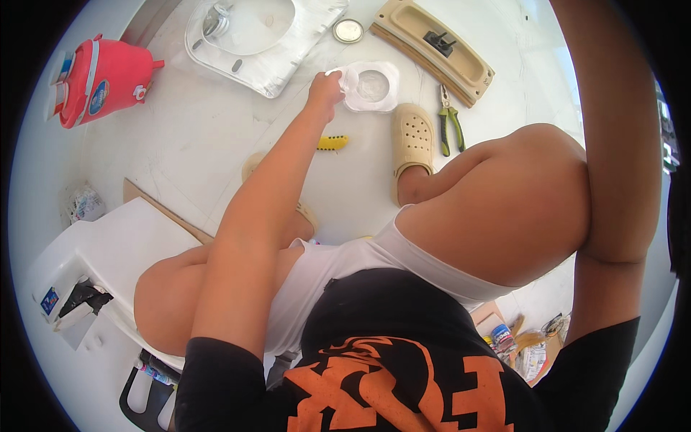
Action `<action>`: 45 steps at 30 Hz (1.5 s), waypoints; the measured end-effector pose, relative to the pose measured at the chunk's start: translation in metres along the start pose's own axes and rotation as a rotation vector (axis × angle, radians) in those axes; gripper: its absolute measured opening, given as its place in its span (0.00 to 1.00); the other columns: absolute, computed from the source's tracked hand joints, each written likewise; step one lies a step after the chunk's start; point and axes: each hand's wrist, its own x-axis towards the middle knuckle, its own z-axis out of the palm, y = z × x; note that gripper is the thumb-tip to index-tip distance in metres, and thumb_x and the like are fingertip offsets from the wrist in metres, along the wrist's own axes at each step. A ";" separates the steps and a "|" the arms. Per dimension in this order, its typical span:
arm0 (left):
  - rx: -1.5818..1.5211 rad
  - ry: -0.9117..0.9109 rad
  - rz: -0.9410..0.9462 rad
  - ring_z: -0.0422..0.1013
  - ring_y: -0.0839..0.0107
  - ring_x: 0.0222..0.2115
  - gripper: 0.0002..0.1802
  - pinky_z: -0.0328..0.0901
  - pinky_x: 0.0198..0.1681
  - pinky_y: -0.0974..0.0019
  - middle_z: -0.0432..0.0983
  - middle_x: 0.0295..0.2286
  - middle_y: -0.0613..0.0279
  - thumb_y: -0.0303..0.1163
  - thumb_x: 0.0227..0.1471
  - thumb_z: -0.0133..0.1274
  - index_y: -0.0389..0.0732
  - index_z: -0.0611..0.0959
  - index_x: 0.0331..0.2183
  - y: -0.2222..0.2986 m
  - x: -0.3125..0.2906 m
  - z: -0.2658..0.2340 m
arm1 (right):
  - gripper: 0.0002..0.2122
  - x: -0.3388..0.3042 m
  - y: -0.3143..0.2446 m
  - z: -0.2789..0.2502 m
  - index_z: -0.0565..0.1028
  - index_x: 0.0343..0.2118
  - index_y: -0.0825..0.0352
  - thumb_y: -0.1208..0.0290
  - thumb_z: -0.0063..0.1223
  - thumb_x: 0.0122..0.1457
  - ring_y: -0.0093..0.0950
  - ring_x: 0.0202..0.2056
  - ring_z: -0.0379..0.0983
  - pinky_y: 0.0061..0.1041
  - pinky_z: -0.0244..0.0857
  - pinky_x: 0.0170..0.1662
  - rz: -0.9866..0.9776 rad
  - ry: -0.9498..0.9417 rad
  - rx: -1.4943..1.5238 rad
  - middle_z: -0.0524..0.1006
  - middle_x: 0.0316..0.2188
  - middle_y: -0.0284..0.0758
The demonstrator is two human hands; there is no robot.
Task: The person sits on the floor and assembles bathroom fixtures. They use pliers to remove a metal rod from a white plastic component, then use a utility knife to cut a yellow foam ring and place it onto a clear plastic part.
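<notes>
My left hand (pixel 328 92) reaches forward over the pale floor, with its fingers closed on the left edge of a white square frame (pixel 389 69). The frame has rounded corners and a round opening, and something white and thin lies at my fingertips. From the right side my right arm (pixel 625 129) stretches up past the top edge, so its hand is out of sight. A yellow utility knife (pixel 332 142) lies on the floor near my left forearm. Pliers (pixel 449 124) with green and black handles rest beside my beige clog (pixel 415 135).
A film-covered white panel (pixel 272 81) with a large opening lies ahead, near a round metal lid (pixel 348 31). A beige panel (pixel 468 72) with a black fitting is ahead right. A red water jug (pixel 108 81) stands left; a white moulded piece (pixel 137 234) sits by my left leg.
</notes>
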 end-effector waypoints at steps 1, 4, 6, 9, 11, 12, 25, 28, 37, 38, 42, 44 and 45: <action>0.028 -0.001 -0.006 0.76 0.58 0.51 0.24 0.74 0.55 0.54 0.74 0.54 0.48 0.35 0.69 0.48 0.31 0.70 0.59 0.001 0.000 0.004 | 0.19 0.000 0.000 0.000 0.71 0.57 0.74 0.67 0.57 0.70 0.30 0.46 0.79 0.29 0.74 0.54 0.001 -0.002 0.000 0.80 0.47 0.44; -0.237 -0.060 -0.061 0.77 0.58 0.47 0.20 0.78 0.44 0.58 0.73 0.52 0.43 0.31 0.67 0.46 0.28 0.72 0.55 0.001 0.001 0.010 | 0.19 0.001 -0.001 -0.002 0.70 0.57 0.74 0.67 0.57 0.70 0.30 0.46 0.79 0.29 0.74 0.54 0.007 -0.012 -0.007 0.80 0.47 0.44; -0.324 -0.103 -0.096 0.79 0.59 0.43 0.19 0.78 0.40 0.61 0.75 0.49 0.43 0.30 0.68 0.44 0.27 0.72 0.54 0.000 0.002 0.011 | 0.20 0.001 -0.002 -0.003 0.70 0.58 0.74 0.67 0.57 0.70 0.30 0.46 0.79 0.29 0.74 0.54 0.005 -0.010 -0.016 0.80 0.47 0.44; -0.265 -0.164 -0.117 0.81 0.61 0.36 0.19 0.78 0.35 0.63 0.78 0.46 0.43 0.30 0.70 0.41 0.26 0.72 0.55 -0.006 -0.001 0.018 | 0.20 0.001 -0.002 -0.003 0.69 0.59 0.74 0.66 0.57 0.70 0.30 0.46 0.79 0.29 0.74 0.54 0.008 -0.009 -0.018 0.80 0.48 0.44; -0.161 -0.195 -0.106 0.83 0.60 0.32 0.24 0.77 0.33 0.64 0.82 0.42 0.45 0.36 0.71 0.43 0.25 0.72 0.57 -0.010 -0.006 0.024 | 0.21 0.001 -0.002 -0.002 0.69 0.59 0.74 0.66 0.57 0.70 0.30 0.46 0.79 0.29 0.74 0.55 0.007 -0.006 -0.021 0.80 0.48 0.45; -0.067 -0.170 -0.053 0.83 0.61 0.31 0.25 0.76 0.34 0.64 0.83 0.41 0.46 0.39 0.71 0.45 0.27 0.72 0.58 -0.012 -0.008 0.027 | 0.21 0.000 -0.003 -0.002 0.69 0.59 0.74 0.66 0.57 0.70 0.30 0.47 0.79 0.29 0.74 0.55 0.008 -0.007 -0.020 0.80 0.48 0.45; 0.782 0.170 0.500 0.82 0.64 0.37 0.16 0.73 0.46 0.59 0.85 0.39 0.55 0.40 0.65 0.53 0.46 0.85 0.49 -0.021 -0.018 0.021 | 0.24 0.002 -0.006 0.000 0.67 0.62 0.74 0.65 0.57 0.71 0.30 0.48 0.80 0.30 0.74 0.55 -0.010 0.035 -0.005 0.80 0.50 0.45; 0.697 0.393 0.596 0.80 0.61 0.42 0.13 0.72 0.48 0.57 0.84 0.40 0.54 0.36 0.63 0.52 0.45 0.86 0.46 -0.027 -0.009 0.013 | 0.24 0.004 -0.004 -0.009 0.66 0.63 0.74 0.65 0.57 0.71 0.30 0.48 0.80 0.30 0.74 0.55 -0.020 0.088 0.021 0.80 0.50 0.45; 0.021 0.049 0.320 0.77 0.70 0.38 0.22 0.72 0.43 0.66 0.83 0.40 0.59 0.46 0.72 0.45 0.37 0.82 0.47 0.189 -0.024 -0.052 | 0.26 0.064 0.049 -0.109 0.65 0.65 0.74 0.64 0.57 0.71 0.31 0.48 0.80 0.30 0.74 0.55 0.201 0.747 0.292 0.79 0.51 0.46; 0.015 -0.006 0.309 0.77 0.69 0.40 0.24 0.73 0.45 0.65 0.82 0.40 0.59 0.48 0.72 0.44 0.37 0.81 0.48 0.226 -0.039 -0.064 | 0.26 0.073 0.055 -0.116 0.65 0.65 0.74 0.64 0.57 0.71 0.31 0.48 0.80 0.31 0.74 0.55 0.227 0.756 0.331 0.79 0.51 0.46; 0.164 -0.071 0.567 0.76 0.70 0.41 0.31 0.71 0.47 0.66 0.80 0.43 0.57 0.53 0.74 0.35 0.34 0.80 0.49 0.320 -0.132 -0.105 | 0.27 0.095 0.073 -0.125 0.64 0.66 0.74 0.64 0.57 0.71 0.31 0.49 0.80 0.31 0.73 0.56 0.288 0.731 0.416 0.79 0.52 0.46; 0.211 0.024 0.722 0.75 0.70 0.42 0.26 0.70 0.49 0.66 0.80 0.43 0.57 0.50 0.72 0.45 0.35 0.80 0.50 0.334 -0.186 -0.117 | 0.27 0.101 0.078 -0.122 0.64 0.67 0.74 0.64 0.57 0.71 0.31 0.49 0.80 0.31 0.73 0.56 0.303 0.716 0.426 0.79 0.52 0.46; 0.274 0.047 0.818 0.75 0.70 0.44 0.25 0.70 0.51 0.66 0.80 0.44 0.57 0.49 0.70 0.50 0.35 0.80 0.51 0.333 -0.212 -0.121 | 0.27 0.104 0.079 -0.120 0.64 0.67 0.73 0.64 0.56 0.72 0.31 0.49 0.80 0.31 0.74 0.56 0.310 0.708 0.415 0.79 0.53 0.46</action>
